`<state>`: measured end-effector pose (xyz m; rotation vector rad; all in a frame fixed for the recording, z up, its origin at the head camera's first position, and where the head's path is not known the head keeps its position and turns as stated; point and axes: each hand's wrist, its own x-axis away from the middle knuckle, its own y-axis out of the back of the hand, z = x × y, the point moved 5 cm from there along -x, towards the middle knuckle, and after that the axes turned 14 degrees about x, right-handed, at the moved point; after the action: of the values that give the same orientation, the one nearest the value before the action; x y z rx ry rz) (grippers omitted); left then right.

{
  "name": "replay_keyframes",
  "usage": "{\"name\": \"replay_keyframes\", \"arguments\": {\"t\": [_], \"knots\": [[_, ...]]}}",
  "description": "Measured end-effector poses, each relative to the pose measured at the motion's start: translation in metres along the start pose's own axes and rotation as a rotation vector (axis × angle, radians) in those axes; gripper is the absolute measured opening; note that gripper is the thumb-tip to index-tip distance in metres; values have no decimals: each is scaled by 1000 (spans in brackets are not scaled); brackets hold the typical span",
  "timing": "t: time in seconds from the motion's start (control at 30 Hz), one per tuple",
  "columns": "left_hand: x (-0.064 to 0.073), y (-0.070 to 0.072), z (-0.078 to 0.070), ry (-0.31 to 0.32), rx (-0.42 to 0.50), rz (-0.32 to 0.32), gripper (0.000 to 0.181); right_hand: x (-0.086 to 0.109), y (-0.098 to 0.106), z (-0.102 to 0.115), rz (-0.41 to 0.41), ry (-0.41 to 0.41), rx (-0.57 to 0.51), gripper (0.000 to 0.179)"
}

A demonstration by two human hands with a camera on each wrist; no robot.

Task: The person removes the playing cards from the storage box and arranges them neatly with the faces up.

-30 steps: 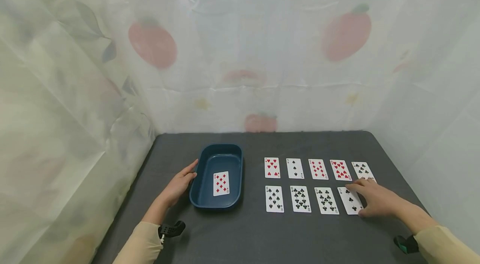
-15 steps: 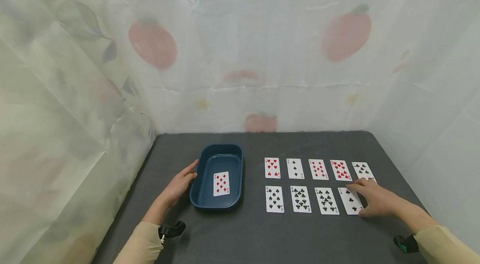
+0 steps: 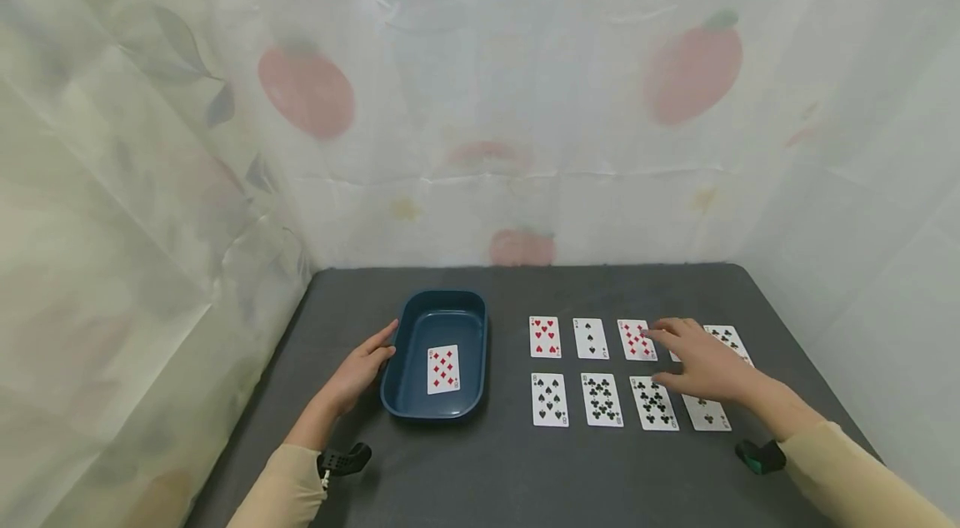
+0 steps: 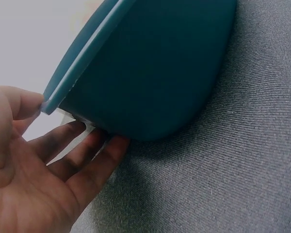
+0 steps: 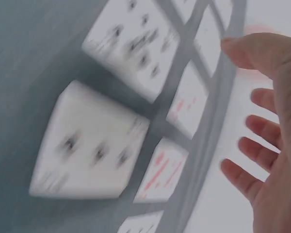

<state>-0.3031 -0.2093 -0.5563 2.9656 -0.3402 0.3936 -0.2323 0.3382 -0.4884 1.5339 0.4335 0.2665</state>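
Note:
A dark blue oval-cornered tray (image 3: 390, 395) stands on the table at the left, with a diamonds playing card (image 3: 443, 370) lying face up in it. My left hand (image 3: 358, 370) is at its left side. In the left wrist view the thumb meets the tray's rim (image 4: 87, 56), while the other fingers bear on the outer wall below. My right hand (image 3: 701, 361) hovers over the right-hand cards, fingers spread and holding nothing. Beneath it a clubs card (image 3: 707, 414) is partly covered, and a hearts card is mostly hidden. Its fingertips overlap a diamonds card (image 3: 633, 338).
Face-up playing cards lie in two rows: hearts (image 3: 544, 336) and spades (image 3: 591, 338) behind, spades (image 3: 550, 400) and clubs (image 3: 602, 400) in front. Another clubs card (image 3: 727, 338) ends the back row. A pale patterned curtain (image 3: 525, 112) hangs around the dark grey table (image 3: 510, 478).
My right hand has lifted off the clubs card at the front right and moved left and toward the back. The left hand and tray have stayed almost still.

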Motion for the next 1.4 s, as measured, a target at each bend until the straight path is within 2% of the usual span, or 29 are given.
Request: {"name": "replay_keyframes", "arguments": {"t": [0.17, 0.4, 0.57, 0.7, 0.83, 1.03, 1.17, 1.4], "knots": [[2, 1, 1, 1, 14, -5, 56, -49, 6, 44, -46, 72, -51, 74], [2, 1, 1, 3, 13, -4, 56, -111, 14, 123, -47, 198, -138, 77], [0, 0, 2, 1, 7, 5, 56, -143, 8, 172, 2, 288, -112, 79], [0, -2, 1, -1, 8, 13, 56, -159, 1, 201, 34, 342, -66, 80], [0, -4, 0, 0, 16, 20, 56, -172, -7, 221, 83, 371, -5, 81], [-1, -4, 0, 5, 17, 10, 56, -188, -22, 240, 188, 334, 129, 82], [0, -5, -2, 4, 7, -4, 56, -198, -32, 250, 207, 315, 218, 81], [-1, -6, -1, 7, -8, -18, 55, -209, -49, 261, 226, 270, 272, 86]]}}
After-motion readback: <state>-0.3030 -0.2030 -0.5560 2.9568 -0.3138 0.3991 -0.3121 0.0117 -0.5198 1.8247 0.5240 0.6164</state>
